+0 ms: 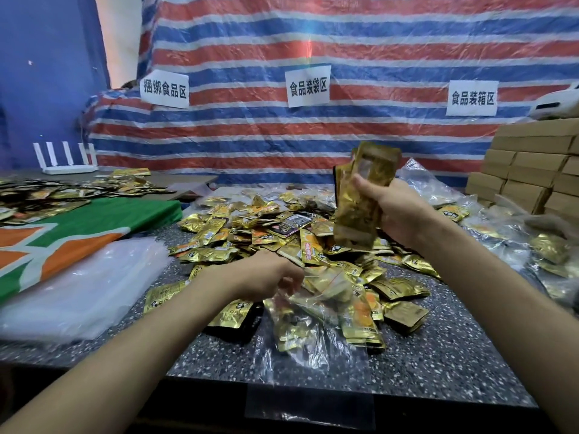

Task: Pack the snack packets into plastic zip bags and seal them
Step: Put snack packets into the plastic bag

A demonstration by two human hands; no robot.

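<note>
Two hands: left hand and right hand enter the head view from the lower edge on bare forearms.
Left hand: centre of the frame, low over the table. Its fingertips pinch the top edge of the zip bag. Motion blur hides the exact finger positions.
Right hand: right of centre, raised. Fingers and thumb curl round the packet stack.
Packet stack: several gold snack packets pressed flat together, upright and slightly tilted, above the loose pile.
Zip bag: clear plastic, trailing from the left hand toward the lower centre, its lower end over the table's near edge. Gold packets show through it; whether they lie inside or underneath cannot be told.
Loose pile: many gold and orange packets heaped at the centre of the speckled table, spreading toward the right.
Empty bags: flat stack of clear plastic, lower left, on the table.
Cloth: green, orange and white, at the left edge, behind the empty bags.
Filled bags: clear bags with gold contents, at the right edge.
Cartons: brown, stacked, at the right edge above the filled bags.
Tarp: red, white and blue stripes across the whole background. Three paper signs with black characters are fixed to it.
Router: white, with upright antennas, left, at mid-height.
</note>
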